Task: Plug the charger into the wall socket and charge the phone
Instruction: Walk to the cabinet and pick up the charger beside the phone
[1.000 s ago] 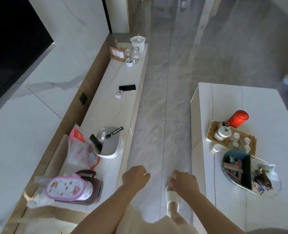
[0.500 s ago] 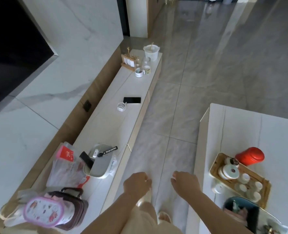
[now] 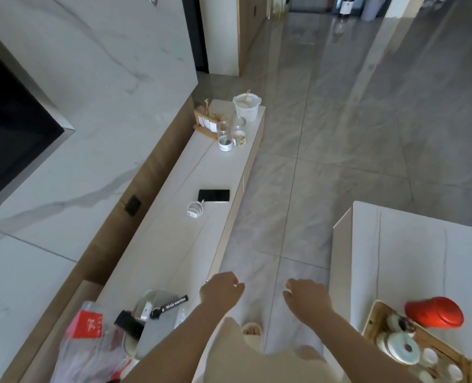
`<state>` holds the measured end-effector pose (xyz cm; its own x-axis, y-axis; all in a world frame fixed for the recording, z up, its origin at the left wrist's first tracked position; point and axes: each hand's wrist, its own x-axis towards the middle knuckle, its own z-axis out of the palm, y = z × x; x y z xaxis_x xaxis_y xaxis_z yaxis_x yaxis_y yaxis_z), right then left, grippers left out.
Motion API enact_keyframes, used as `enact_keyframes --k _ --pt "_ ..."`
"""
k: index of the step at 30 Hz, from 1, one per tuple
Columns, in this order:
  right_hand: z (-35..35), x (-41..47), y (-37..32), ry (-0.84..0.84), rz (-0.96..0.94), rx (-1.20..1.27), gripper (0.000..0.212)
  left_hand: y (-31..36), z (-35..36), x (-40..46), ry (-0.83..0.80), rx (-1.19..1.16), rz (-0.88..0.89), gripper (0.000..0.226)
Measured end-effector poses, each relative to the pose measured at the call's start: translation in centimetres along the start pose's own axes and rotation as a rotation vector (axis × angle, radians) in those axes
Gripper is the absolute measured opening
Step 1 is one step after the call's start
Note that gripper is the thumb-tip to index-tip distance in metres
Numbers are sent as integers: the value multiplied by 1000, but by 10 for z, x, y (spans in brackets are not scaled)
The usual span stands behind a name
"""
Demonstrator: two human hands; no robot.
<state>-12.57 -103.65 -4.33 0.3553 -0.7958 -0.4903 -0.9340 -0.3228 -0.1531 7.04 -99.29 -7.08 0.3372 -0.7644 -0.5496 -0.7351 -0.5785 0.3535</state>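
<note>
A black phone (image 3: 213, 195) lies flat on the long white low cabinet (image 3: 174, 244), near its front edge. Just left of it and nearer to me sits a white charger with its cable coiled around it (image 3: 195, 210). A dark wall socket (image 3: 133, 205) is set in the brown strip behind the cabinet, left of the charger. My left hand (image 3: 221, 293) and my right hand (image 3: 304, 296) hang in front of me over the floor, fingers loosely curled, holding nothing, well short of the phone.
A white table (image 3: 411, 258) at right carries a wooden tea tray (image 3: 373, 322) and a red canister (image 3: 433, 315). On the cabinet near me are a grey tray with a black strap (image 3: 157, 308) and a plastic bag (image 3: 91, 344); jars and a white basket (image 3: 247, 106) stand at its far end.
I have walked forward along the aisle: the phone, charger and socket are closer and lower in view. Both hands stay curled in front of me, empty.
</note>
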Motion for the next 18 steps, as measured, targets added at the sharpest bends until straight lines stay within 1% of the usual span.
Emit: enact_keyframes --k 4,10,12,14,18 --pt "-17 35 7 7 7 21 20 21 -19 31 -6 -11 4 31" --pt "-46 106 28 2 -28 -22 22 55 -28 76 6 -58 -62 30" --pt "-58 133 37 0 -64 -61 28 70 -34 93 22 -98 -98 29" --pt "-76 160 48 -23 -115 -88 28 87 -40 108 52 -128 -137 28" --pt "-120 209 68 -5 -264 -101 16 122 -47 137 94 -171 -241 26"
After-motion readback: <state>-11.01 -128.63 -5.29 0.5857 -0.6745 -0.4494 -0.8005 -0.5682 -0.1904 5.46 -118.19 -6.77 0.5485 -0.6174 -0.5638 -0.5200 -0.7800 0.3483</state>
